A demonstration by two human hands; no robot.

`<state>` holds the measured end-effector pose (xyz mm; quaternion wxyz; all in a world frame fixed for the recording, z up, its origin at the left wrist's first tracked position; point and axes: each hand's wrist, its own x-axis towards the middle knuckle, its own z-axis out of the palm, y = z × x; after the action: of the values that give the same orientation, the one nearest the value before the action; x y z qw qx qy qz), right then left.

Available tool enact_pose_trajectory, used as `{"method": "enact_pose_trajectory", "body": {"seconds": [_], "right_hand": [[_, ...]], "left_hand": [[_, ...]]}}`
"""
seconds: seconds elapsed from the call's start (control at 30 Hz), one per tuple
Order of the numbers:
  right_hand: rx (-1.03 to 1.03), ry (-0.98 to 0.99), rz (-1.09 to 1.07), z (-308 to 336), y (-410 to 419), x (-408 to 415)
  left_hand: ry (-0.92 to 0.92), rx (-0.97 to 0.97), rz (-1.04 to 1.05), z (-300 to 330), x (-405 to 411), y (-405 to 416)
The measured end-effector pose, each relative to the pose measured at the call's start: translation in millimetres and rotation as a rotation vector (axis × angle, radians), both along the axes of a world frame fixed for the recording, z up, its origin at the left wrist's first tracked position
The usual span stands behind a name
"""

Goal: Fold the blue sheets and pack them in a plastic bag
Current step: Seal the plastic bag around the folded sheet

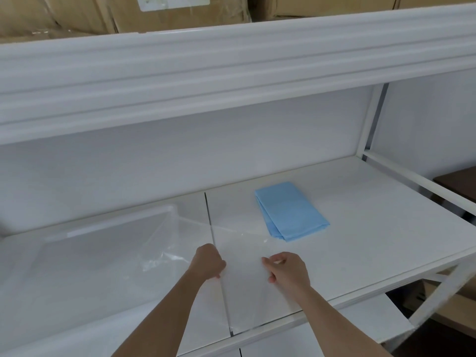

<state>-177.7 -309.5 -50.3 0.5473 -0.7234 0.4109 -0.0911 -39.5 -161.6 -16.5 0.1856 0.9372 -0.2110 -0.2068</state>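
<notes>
On a white table (360,240), a folded blue sheet (291,211) lies just beyond the right hand (288,270), its long side running far-left to near-right. Both the right hand and the left hand (209,261) pinch a clear plastic bag (244,279) at the near edge.

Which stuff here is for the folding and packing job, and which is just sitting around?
For the job:
folded blue sheet
clear plastic bag, pinched by left hand and right hand

Just there:
pile of clear plastic
white table
cardboard boxes
</notes>
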Motion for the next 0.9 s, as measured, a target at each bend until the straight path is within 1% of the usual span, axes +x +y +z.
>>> {"method": "enact_pose_trajectory", "body": {"seconds": [0.07, 0.13, 0.17, 0.2, 0.27, 0.4, 0.47, 0.53, 0.63, 0.73, 0.8, 0.9], "right_hand": [[-0.054, 0.008, 0.025, -2.3, 0.7, -0.4], [-0.052, 0.009, 0.029, -3.3, -0.3, -0.6], [-0.025, 0.004, 0.027, -3.9, -1.3, -0.6], [0.014, -0.019, 0.019, -3.4, -1.7, -0.3], [0.093, -0.105, -0.026, -1.7, -0.9, -0.2], [0.177, -0.333, -0.185, 4.1, 0.0, 1.5], [0.204, -0.432, -0.25, 6.1, -0.8, 1.8], [0.237, -0.472, -0.33, 3.9, -3.4, 2.3], [0.178, -0.482, -0.42, 1.3, -9.0, -1.0], [0.214, -0.522, -0.433, -3.6, -14.1, -2.7], [0.174, -0.486, -0.41, -9.1, -18.3, -2.5], [0.16, -0.373, -0.387, -11.8, -24.2, 0.7]], "left_hand": [[0.056, -0.078, -0.012, 6.6, 0.2, 0.6], [-0.021, -0.093, -0.029, 7.3, 4.7, 3.1], [-0.062, -0.095, -0.02, 3.9, 8.3, 5.9], [-0.066, -0.097, -0.004, -0.9, 10.5, 9.1], [-0.047, -0.07, -0.024, -10.6, 10.0, 15.2], [-0.266, -0.004, -0.103, -29.0, -0.8, 23.7], [-0.301, 0.033, -0.121, -37.0, -5.1, 27.6], [-0.282, 0.061, -0.13, -42.5, -8.8, 30.1], [-0.231, 0.085, -0.1, -49.8, -10.0, 34.2], [-0.146, 0.126, -0.07, -54.4, -11.1, 36.3], [-0.092, 0.153, -0.051, -55.8, -11.8, 35.6], [-0.09, 0.18, -0.056, -55.5, -13.8, 33.0]]}}
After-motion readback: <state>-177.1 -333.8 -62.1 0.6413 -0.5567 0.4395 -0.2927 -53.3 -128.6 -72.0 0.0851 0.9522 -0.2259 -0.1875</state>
